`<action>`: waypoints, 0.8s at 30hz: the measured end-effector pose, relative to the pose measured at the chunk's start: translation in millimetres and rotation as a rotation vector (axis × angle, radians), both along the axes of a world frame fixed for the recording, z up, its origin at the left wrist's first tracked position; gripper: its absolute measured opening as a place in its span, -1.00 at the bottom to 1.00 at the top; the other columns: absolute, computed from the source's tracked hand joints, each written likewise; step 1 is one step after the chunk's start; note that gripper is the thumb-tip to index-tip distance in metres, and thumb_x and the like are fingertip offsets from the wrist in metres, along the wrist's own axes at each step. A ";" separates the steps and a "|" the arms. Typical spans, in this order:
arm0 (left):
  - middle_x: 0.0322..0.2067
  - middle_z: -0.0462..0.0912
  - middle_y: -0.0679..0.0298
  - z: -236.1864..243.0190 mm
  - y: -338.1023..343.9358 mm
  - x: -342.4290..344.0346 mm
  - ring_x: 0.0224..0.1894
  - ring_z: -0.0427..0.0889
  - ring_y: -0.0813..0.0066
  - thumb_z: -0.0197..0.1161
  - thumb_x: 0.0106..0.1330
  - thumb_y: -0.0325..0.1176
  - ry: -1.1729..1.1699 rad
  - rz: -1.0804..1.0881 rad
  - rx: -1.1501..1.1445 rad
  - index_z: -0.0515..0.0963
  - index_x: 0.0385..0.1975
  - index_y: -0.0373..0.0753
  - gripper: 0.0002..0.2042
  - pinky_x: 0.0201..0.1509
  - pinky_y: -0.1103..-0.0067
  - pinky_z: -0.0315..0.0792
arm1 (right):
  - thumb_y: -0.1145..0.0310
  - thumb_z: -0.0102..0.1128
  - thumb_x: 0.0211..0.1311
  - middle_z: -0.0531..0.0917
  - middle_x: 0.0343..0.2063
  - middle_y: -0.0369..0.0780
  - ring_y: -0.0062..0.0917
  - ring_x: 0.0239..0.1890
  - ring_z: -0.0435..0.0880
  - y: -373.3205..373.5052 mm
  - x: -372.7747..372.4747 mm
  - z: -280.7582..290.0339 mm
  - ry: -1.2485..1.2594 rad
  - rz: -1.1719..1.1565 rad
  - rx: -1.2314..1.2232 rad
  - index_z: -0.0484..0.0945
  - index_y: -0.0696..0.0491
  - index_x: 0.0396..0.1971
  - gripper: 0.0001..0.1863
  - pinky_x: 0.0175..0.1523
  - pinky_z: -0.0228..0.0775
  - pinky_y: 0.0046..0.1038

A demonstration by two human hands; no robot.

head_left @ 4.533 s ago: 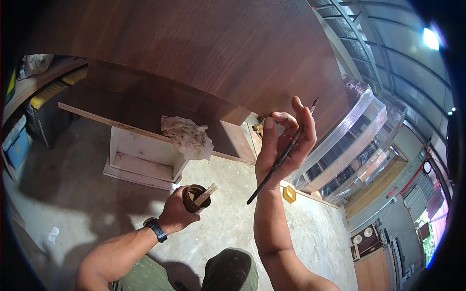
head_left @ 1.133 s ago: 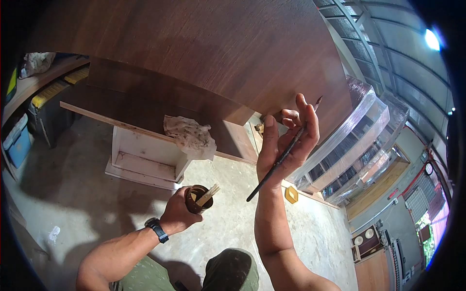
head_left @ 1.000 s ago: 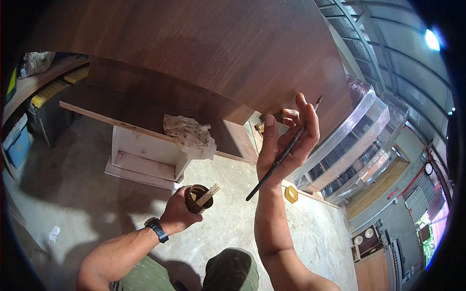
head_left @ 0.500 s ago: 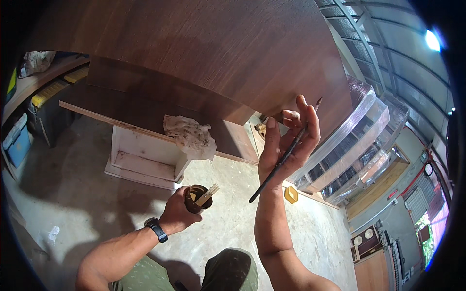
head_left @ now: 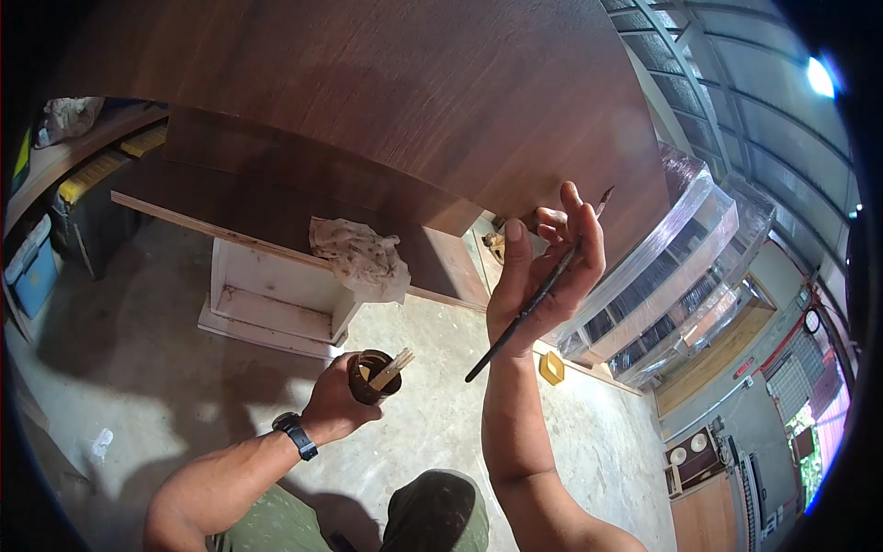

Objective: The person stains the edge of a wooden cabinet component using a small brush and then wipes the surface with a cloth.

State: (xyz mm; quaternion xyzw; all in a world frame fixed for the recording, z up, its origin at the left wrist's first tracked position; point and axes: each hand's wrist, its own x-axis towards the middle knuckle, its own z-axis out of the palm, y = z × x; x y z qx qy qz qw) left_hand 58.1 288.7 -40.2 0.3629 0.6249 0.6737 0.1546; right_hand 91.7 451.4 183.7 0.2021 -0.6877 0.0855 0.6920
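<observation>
My left hand (head_left: 336,405) is wrapped round a small dark brown cup (head_left: 368,390). A flat light wooden stick or brush handle (head_left: 395,367) leans out of it; its lower end is hidden inside. Raised in front of a large dark brown wood panel (head_left: 414,101), my right hand (head_left: 552,267) has a thin dark paintbrush (head_left: 526,315) tucked among its fingers. The brush's bristle tip points up and its handle end points down to the left. Whether the right fingertips touch the panel I cannot tell.
A stained crumpled rag (head_left: 361,259) drapes over the edge of a lower brown board (head_left: 230,225). Below stands a white open box (head_left: 276,290). Plastic-wrapped stacks (head_left: 658,285) stand at the right, with a small yellow container (head_left: 552,369) on the floor. Dark bins with yellow lids (head_left: 97,177) line the left.
My right hand has shifted very slightly, and the brush handle's lower end has moved a little left. The left hand and the cup stay where they were.
</observation>
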 end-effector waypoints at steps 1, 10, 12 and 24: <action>0.02 0.68 0.10 -4.2 1.7 -0.9 0.09 0.68 0.25 0.58 -0.13 -0.41 0.010 -0.002 0.000 0.50 0.14 -0.33 -0.30 0.25 0.40 0.54 | 0.46 0.36 0.40 0.53 0.31 -0.01 -0.50 0.13 0.65 1.5 0.1 -0.8 -0.004 0.024 -0.006 0.29 0.08 0.34 -0.41 0.21 0.52 -0.41; -0.01 0.70 0.07 -20.4 4.8 -5.3 0.08 0.70 0.18 0.67 -0.15 -0.36 0.167 0.046 0.032 0.46 0.13 -0.32 -0.24 0.23 0.35 0.56 | 0.56 0.08 0.51 0.53 0.29 0.12 -0.34 0.11 0.71 2.6 13.1 -9.3 0.022 0.206 -0.006 0.29 0.14 0.33 -0.55 0.21 0.56 -0.31; -0.02 0.70 0.07 -26.2 7.9 -5.5 0.07 0.70 0.18 0.67 -0.16 -0.37 0.184 0.075 0.042 0.47 0.12 -0.31 -0.25 0.22 0.34 0.57 | 0.57 0.03 0.55 0.57 0.25 0.14 -0.35 0.00 0.76 3.7 20.8 -7.7 0.038 0.185 0.034 0.29 0.15 0.31 -0.59 0.15 0.61 -0.34; 0.03 0.65 0.04 -28.0 11.4 -4.6 0.11 0.66 0.12 0.56 -0.13 -0.43 0.141 0.047 0.066 0.41 0.19 -0.37 -0.24 0.26 0.31 0.53 | 0.66 0.32 0.36 0.65 0.16 0.09 -0.45 -0.04 0.79 6.4 37.3 -9.9 -0.005 0.047 0.017 0.43 0.11 0.17 -0.56 0.12 0.64 -0.43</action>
